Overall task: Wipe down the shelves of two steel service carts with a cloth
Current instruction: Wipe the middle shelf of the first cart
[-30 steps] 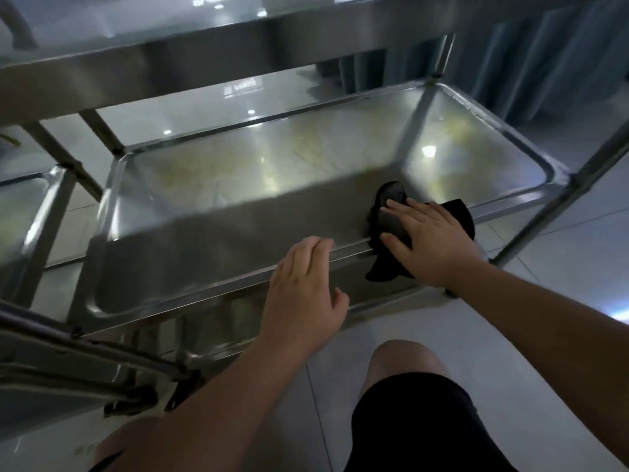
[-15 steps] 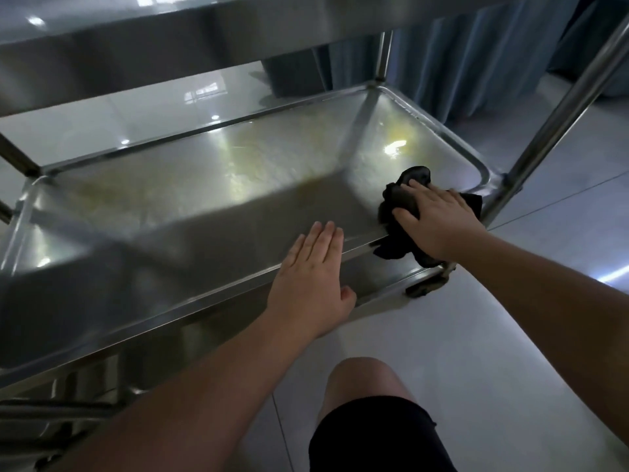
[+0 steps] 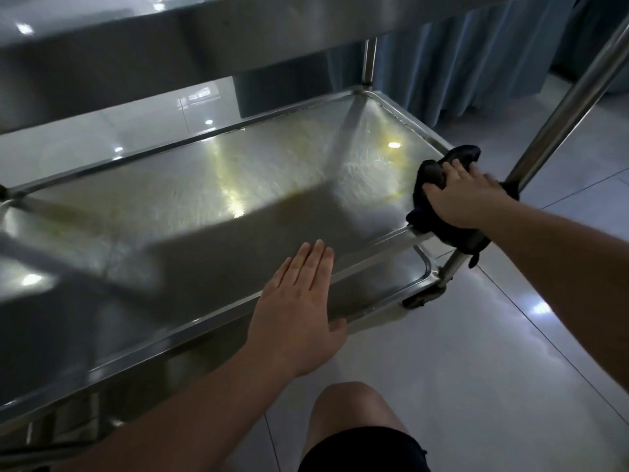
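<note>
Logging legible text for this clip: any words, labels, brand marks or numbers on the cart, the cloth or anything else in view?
None can be read.
Cart shelf: bare steel with only light reflections and yellowish smears, no label or stamp visible.
Black cloth under the right hand: no tag or print showing.
Curtain and floor tiles: plain.

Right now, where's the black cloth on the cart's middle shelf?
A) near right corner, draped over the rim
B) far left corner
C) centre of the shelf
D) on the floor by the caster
A: the right hand presses the black cloth onto the near right corner of the middle shelf, and part of it hangs over the rim beside the upright post; the left hand lies flat, away from it.
</note>
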`<action>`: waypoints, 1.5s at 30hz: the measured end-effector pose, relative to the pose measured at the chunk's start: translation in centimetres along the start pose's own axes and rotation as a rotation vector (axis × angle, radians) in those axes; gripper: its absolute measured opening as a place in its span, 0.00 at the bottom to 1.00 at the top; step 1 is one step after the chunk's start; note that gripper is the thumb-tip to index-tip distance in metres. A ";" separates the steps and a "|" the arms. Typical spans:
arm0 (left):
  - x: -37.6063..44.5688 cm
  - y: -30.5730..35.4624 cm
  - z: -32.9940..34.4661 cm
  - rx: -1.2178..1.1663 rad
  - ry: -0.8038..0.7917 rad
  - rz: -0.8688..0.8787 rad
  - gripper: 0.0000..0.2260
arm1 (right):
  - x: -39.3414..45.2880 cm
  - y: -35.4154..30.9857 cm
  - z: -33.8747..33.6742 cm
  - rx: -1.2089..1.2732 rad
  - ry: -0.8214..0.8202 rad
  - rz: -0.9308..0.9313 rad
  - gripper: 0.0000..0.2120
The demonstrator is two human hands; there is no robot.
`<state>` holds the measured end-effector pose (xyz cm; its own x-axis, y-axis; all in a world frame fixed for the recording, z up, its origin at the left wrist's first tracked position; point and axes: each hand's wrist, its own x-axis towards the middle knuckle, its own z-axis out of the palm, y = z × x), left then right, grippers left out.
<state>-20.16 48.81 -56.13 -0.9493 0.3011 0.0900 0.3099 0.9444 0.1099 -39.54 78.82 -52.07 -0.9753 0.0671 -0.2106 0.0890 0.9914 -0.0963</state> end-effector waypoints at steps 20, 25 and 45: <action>0.1 -0.2 -0.4 -0.021 -0.036 0.022 0.48 | -0.6 -12.7 2.0 0.016 0.002 -0.656 0.39; -0.3 0.1 -0.4 -0.038 -0.036 0.020 0.47 | 3.2 -5.6 0.0 0.052 0.088 -0.420 0.32; -0.3 0.5 -0.5 -0.023 -0.049 0.011 0.48 | 2.6 -2.3 -0.7 0.104 0.177 -0.124 0.27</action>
<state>-19.74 49.09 -55.57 -0.9472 0.3178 0.0428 0.3206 0.9380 0.1316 -42.37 76.82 -51.72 -0.9995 -0.0270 -0.0183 -0.0225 0.9770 -0.2123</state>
